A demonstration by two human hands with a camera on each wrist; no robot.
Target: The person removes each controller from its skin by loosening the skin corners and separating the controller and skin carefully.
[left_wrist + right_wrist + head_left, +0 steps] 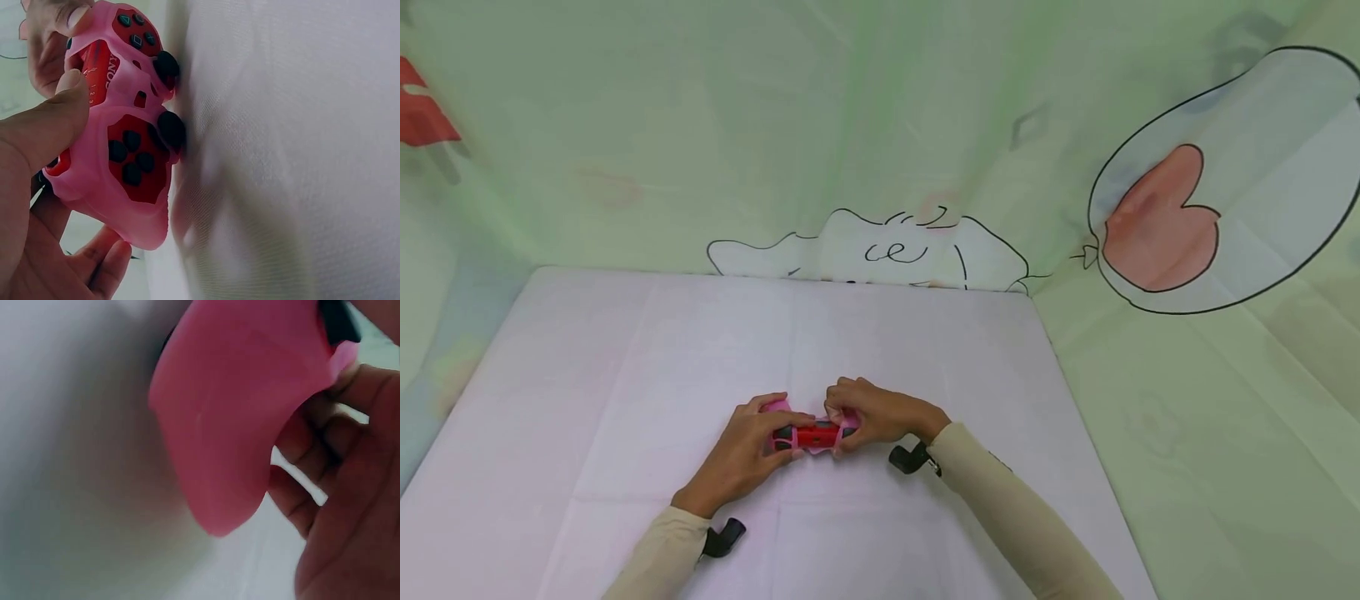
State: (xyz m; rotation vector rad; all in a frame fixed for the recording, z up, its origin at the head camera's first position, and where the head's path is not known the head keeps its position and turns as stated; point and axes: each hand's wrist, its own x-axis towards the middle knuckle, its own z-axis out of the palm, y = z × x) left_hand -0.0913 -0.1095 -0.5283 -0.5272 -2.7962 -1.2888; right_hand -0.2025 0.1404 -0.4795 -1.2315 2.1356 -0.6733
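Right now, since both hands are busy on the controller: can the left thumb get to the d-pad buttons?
Probably yes. The left hand grips the pink-sleeved controller with its thumb lying on the face beside the d-pad, which sits uncovered; the right hand holds the far end, clear of it.

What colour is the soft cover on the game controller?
Pink, over a red controller with black buttons; the left wrist view shows it best.

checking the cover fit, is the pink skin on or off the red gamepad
On: the pink skin wraps the red gamepad, with buttons and sticks showing through its cutouts.
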